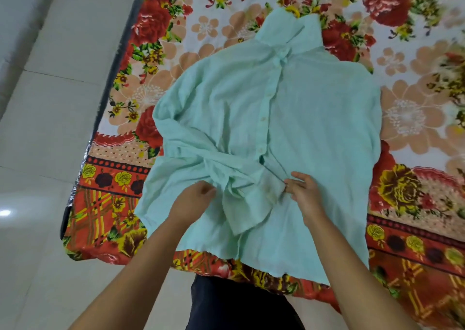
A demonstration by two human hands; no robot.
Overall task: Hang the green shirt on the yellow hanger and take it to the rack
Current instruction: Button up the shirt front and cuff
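Green shirt [289, 118] spread front-up on bed [415, 108] with floral cover, collar at far end, buttoned placket down middle. Left hand [193, 198] clenched on bunched sleeve fabric near hem; right hand [304, 191] loose, fingers resting on cloth beside sleeve cuff.
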